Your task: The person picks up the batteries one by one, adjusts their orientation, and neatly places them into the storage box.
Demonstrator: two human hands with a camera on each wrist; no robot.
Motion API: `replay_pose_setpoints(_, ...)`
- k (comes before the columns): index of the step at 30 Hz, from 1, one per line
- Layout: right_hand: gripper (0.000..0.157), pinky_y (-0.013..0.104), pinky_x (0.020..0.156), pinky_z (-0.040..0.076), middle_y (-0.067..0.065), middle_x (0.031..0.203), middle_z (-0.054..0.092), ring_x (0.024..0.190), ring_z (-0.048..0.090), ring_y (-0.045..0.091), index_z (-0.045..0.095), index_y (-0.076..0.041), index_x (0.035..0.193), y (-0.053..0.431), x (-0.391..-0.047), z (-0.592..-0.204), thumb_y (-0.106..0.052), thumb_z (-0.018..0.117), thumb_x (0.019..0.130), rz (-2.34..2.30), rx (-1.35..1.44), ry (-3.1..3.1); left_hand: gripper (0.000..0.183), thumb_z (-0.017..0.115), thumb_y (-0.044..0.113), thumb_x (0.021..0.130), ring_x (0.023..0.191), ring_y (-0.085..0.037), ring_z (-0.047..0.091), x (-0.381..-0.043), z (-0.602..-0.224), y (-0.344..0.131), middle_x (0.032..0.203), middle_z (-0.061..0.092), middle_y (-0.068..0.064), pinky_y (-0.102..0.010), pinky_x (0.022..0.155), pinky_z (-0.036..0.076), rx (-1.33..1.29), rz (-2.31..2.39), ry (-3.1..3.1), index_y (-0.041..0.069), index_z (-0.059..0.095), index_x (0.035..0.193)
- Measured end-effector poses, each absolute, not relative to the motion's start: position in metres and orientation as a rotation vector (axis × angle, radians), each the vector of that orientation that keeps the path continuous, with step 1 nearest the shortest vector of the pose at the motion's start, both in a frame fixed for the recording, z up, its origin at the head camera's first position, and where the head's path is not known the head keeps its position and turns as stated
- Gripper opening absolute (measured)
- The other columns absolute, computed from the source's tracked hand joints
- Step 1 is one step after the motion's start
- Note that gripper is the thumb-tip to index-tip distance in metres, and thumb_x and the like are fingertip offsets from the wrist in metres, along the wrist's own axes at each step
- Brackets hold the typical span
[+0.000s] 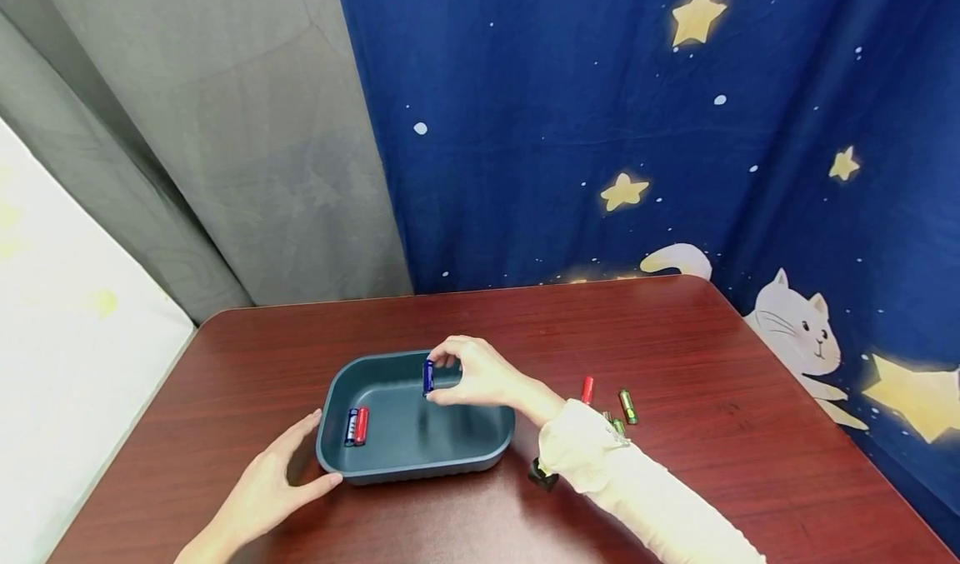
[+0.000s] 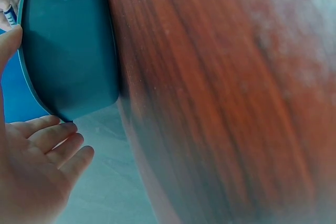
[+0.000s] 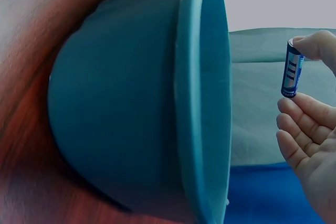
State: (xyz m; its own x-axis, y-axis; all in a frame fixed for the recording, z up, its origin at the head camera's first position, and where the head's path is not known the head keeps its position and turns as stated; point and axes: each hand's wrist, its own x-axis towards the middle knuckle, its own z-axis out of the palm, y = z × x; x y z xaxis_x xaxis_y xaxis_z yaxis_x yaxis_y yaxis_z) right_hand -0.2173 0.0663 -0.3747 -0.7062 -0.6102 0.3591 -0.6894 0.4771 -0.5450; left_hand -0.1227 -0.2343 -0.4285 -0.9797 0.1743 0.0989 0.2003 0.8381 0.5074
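Note:
My right hand (image 1: 478, 374) pinches a blue battery (image 3: 292, 69) by its two ends, between thumb and fingertips. The battery is held upright above the inside of a dark teal plastic tray (image 1: 416, 471). My left hand (image 1: 264, 485) is at the tray's left end, thumb and fingers spread, fingertips right at the rim. In the left wrist view its fingers (image 2: 50, 139) lie fairly straight along the tray's outer wall. On the tray floor, near the left side, a dark blue battery (image 1: 351, 427) and a red battery (image 1: 362, 426) lie side by side.
Right of the tray, a red battery (image 1: 587, 390) and several green batteries (image 1: 627, 406) lie on the reddish-brown table (image 1: 750, 431), some partly hidden by my right sleeve (image 1: 592, 456). A small black object (image 1: 542, 476) shows beneath the forearm. Curtains (image 1: 525, 131) hang behind the table.

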Motion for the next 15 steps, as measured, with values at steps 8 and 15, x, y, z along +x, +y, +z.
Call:
replay_pose_setpoints(8, 0.038, 0.020, 0.076, 0.048, 0.003, 0.089, 0.064, 0.085, 0.058, 0.013, 0.065, -0.010, 0.098, 0.051, -0.217, -0.383, -0.030, 0.077, 0.068, 1.028, 1.172, -2.666, 0.093, 0.066, 0.061, 0.070, 0.120, -0.036, 0.045, -0.122, -0.427, -0.234, 0.136, 0.043, -0.019, -0.055, 0.090, 0.044, -0.305, -0.808, -2.969, 0.002, 0.038, 0.137)
replay_pose_setpoints(15, 0.041, 0.015, 0.077, 0.046, 0.001, 0.094, 0.064, 0.087, 0.057, 0.008, 0.064, -0.011, 0.101, 0.036, -0.217, -0.387, -0.034, 0.076, 0.070, 0.967, 1.156, -2.777, 0.092, 0.066, 0.060, 0.070, 0.120, -0.036, 0.045, -0.123, -0.426, -0.233, 0.136, 0.043, -0.019, -0.055, 0.089, 0.044, -0.300, -0.800, -2.970, 0.003, 0.038, 0.136)
